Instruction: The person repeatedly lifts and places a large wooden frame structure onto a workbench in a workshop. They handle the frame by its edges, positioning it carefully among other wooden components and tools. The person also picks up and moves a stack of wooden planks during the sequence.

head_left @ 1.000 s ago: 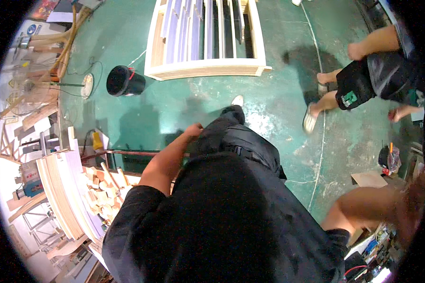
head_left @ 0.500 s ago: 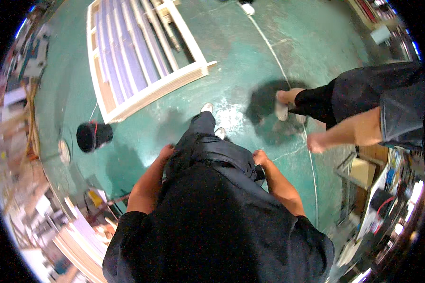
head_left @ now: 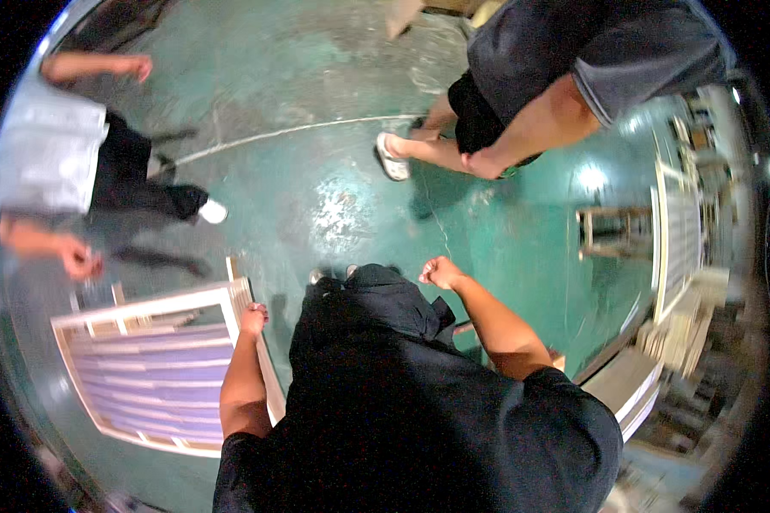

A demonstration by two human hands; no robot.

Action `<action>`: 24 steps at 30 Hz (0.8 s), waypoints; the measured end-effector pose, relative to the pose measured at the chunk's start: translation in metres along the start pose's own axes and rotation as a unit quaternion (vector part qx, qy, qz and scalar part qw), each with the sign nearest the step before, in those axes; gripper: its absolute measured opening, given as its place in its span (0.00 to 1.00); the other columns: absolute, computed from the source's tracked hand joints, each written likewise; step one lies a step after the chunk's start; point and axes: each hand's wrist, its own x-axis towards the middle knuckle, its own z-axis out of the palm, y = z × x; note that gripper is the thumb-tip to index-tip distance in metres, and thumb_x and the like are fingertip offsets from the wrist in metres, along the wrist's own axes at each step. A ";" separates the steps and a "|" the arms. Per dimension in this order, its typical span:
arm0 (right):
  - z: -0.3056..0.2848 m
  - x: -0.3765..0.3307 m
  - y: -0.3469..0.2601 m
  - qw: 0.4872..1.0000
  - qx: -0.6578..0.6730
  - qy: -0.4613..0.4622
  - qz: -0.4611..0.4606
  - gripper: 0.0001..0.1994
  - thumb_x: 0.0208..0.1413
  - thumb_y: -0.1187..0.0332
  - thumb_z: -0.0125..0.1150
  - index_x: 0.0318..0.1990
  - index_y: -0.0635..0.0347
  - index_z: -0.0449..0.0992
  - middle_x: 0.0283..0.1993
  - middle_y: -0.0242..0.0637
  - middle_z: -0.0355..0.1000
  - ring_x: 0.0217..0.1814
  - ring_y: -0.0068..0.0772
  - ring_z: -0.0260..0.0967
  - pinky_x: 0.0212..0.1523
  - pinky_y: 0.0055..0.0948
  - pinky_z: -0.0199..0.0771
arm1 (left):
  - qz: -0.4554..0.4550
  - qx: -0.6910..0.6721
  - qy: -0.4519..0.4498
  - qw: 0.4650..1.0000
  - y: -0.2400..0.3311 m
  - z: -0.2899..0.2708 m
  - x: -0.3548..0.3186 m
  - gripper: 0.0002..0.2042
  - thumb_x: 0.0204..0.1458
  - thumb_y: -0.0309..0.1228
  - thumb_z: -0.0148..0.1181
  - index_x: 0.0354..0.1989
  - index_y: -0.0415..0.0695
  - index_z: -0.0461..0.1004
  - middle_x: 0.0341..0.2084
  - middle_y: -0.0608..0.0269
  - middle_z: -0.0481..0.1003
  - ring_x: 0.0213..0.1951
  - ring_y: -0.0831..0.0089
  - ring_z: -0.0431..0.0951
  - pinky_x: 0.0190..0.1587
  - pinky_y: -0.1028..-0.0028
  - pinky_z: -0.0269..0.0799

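Observation:
My left hand [head_left: 254, 319] is loosely closed at my left side, with nothing showing in it. Behind it in the picture is the corner of a wooden frame [head_left: 235, 308] with pale purple slats, lying low over the floor. Whether the hand touches that wood I cannot tell. My right hand [head_left: 441, 273] is raised a little in front of my right hip, its fingers curled in, nothing visible in them. Under it is the bare green floor [head_left: 488, 248]. Both forearms reach forward beside my black shirt.
Ahead to the right a person in dark clothes [head_left: 539, 51] is walking in white shoes. At far left stands another person in a light top [head_left: 51, 154]. A small wooden stand [head_left: 614, 232], another slatted frame [head_left: 678, 231] and stacked boards [head_left: 624, 380] line the right.
My view has swung to the right, so the slatted frame now lies at my left. Both hands stay curled; the right one has risen slightly. A second person has come into view at left.

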 end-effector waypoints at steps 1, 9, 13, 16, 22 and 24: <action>-0.001 -0.011 0.004 0.999 0.039 0.007 0.023 0.07 0.55 0.75 0.68 0.27 0.62 0.77 0.27 0.30 0.73 0.32 0.25 0.67 0.35 0.32 0.70 | 0.021 -0.009 -0.028 0.999 0.013 -0.014 0.029 0.04 0.57 0.28 0.58 0.33 0.41 0.76 0.20 0.65 0.74 0.23 0.72 0.75 0.24 0.71 0.72; 0.039 -0.052 0.155 0.983 -0.122 0.037 0.135 0.13 0.52 0.62 0.66 0.34 0.65 0.80 0.33 0.44 0.80 0.39 0.42 0.77 0.43 0.40 0.77 | 0.090 0.169 -0.041 0.981 0.247 0.099 0.114 0.07 0.62 0.32 0.58 0.36 0.42 0.76 0.25 0.64 0.78 0.26 0.69 0.77 0.29 0.68 0.74; 0.031 -0.017 0.180 0.981 0.029 0.086 0.173 0.15 0.50 0.58 0.65 0.38 0.59 0.83 0.32 0.45 0.78 0.34 0.48 0.77 0.38 0.43 0.79 | 0.168 0.224 -0.161 0.947 0.253 0.175 0.168 0.11 0.62 0.36 0.57 0.36 0.40 0.76 0.28 0.58 0.78 0.29 0.69 0.78 0.34 0.65 0.77; -0.023 0.030 0.168 0.956 0.235 0.068 0.163 0.15 0.56 0.59 0.64 0.43 0.61 0.81 0.37 0.44 0.78 0.37 0.44 0.75 0.38 0.40 0.75 | 0.115 0.370 -0.160 0.908 0.299 0.286 0.138 0.14 0.61 0.38 0.57 0.39 0.38 0.78 0.33 0.52 0.80 0.37 0.61 0.81 0.44 0.61 0.77; -0.231 0.127 0.149 0.909 0.360 0.198 0.067 0.11 0.65 0.63 0.57 0.34 0.59 0.78 0.25 0.34 0.75 0.21 0.25 0.67 0.22 0.27 0.64 | 0.225 0.507 -0.196 0.808 0.408 0.468 0.128 0.15 0.61 0.41 0.58 0.40 0.40 0.78 0.39 0.47 0.80 0.45 0.53 0.80 0.52 0.56 0.72; -0.320 0.138 0.079 0.933 0.279 0.222 0.053 0.14 0.64 0.62 0.57 0.28 0.59 0.76 0.20 0.31 0.72 0.19 0.26 0.64 0.23 0.28 0.64 | 0.205 0.409 -0.218 0.862 0.427 0.480 0.171 0.12 0.60 0.38 0.59 0.38 0.40 0.77 0.30 0.55 0.78 0.38 0.61 0.79 0.45 0.60 0.74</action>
